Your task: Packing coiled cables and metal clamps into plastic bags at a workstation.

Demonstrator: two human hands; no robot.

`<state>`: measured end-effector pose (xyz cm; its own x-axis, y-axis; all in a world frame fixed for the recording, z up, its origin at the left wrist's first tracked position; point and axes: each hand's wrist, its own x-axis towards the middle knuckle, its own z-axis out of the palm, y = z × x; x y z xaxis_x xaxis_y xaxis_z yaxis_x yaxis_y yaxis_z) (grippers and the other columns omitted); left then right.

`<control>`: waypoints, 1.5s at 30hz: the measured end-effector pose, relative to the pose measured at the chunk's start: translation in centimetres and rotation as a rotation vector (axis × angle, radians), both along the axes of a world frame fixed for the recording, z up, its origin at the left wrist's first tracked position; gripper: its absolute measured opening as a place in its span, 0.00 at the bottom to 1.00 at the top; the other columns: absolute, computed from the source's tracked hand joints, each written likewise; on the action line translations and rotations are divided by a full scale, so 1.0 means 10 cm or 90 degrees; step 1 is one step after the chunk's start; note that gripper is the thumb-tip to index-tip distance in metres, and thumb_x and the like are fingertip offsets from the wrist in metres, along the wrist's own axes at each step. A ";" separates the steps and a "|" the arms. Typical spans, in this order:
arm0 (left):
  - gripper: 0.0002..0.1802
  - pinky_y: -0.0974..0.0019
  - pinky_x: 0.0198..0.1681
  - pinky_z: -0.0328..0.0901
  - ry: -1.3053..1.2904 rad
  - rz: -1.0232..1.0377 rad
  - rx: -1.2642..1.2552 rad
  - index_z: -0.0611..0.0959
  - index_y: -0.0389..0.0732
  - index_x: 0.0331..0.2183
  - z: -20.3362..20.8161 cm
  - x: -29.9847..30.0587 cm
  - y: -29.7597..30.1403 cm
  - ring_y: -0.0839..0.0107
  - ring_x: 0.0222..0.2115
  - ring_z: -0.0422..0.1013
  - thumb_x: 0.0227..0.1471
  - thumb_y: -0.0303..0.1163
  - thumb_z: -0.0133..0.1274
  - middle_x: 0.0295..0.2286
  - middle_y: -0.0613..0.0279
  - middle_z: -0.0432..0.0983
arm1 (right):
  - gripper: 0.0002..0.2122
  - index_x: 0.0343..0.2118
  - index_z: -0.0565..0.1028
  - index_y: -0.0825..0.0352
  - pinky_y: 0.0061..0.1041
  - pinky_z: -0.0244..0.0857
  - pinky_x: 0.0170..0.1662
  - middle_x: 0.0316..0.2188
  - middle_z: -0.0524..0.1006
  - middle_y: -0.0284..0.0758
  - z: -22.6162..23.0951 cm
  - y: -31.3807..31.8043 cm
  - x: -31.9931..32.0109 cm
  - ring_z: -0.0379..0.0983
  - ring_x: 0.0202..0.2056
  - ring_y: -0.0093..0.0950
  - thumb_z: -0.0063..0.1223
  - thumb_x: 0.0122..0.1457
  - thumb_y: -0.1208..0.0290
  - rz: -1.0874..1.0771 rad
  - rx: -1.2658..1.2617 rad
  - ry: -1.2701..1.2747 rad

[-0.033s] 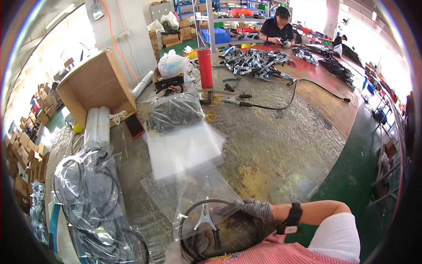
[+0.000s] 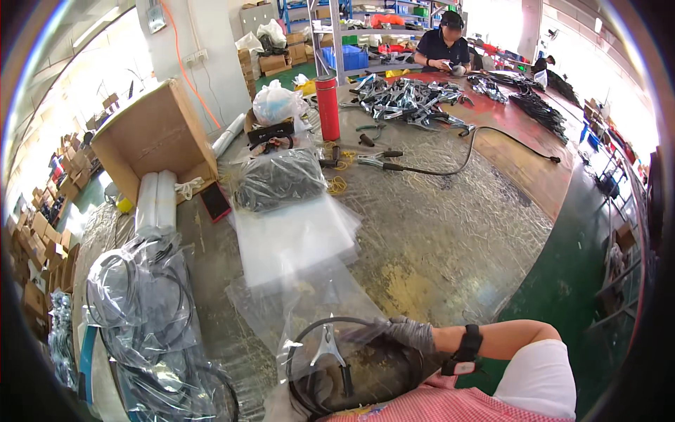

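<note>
Cable point(image 2: 344, 319) loops at the surface's point(image 2: 457, 225) near edge, probably springy, the clamp point(image 2: 325, 349) weighting it; I'd grip its turns together. Right hand point(image 2: 412, 333) fingers curl on its top; left hand point(image 2: 280, 404): I can't tell.

The gloved right hand point(image 2: 413, 334) pinches a clear bag point(image 2: 344, 295) beside a coiled black cable point(image 2: 290, 362) with a silver clamp point(image 2: 326, 347). Bagged cables point(image 2: 144, 309) lie to the left; across the bench point(image 2: 436, 232) stand a red cylinder point(image 2: 328, 112), heaped metal clamps point(image 2: 408, 97) nearby, and a co-worker point(image 2: 430, 49) sits behind.
</note>
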<state>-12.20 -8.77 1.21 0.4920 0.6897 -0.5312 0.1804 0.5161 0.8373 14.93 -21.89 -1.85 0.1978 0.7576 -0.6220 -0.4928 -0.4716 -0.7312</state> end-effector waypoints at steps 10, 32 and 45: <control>0.13 0.68 0.18 0.55 -0.007 0.080 0.035 0.73 0.37 0.32 0.18 0.34 -0.04 0.70 0.16 0.61 0.56 0.39 0.45 0.20 0.60 0.66 | 0.13 0.30 0.75 0.64 0.23 0.59 0.15 0.17 0.73 0.31 -0.12 -0.03 0.00 0.66 0.14 0.24 0.34 0.61 0.68 -0.168 -0.013 0.355; 0.17 0.62 0.29 0.65 -0.011 -0.345 0.332 0.72 0.36 0.46 0.69 -0.07 -0.06 0.61 0.27 0.70 0.56 0.31 0.44 0.27 0.54 0.74 | 0.18 0.39 0.74 0.68 0.29 0.68 0.31 0.21 0.76 0.39 0.27 -0.70 -0.39 0.74 0.25 0.35 0.37 0.62 0.58 -0.032 -0.061 -0.428; 0.06 0.67 0.21 0.61 0.037 -0.269 0.731 0.78 0.34 0.31 1.55 -0.26 0.02 0.62 0.18 0.65 0.48 0.23 0.48 0.20 0.60 0.70 | 0.10 0.37 0.76 0.64 0.29 0.66 0.32 0.30 0.74 0.41 1.56 -0.71 0.35 0.72 0.31 0.36 0.51 0.50 0.79 0.055 0.578 -0.601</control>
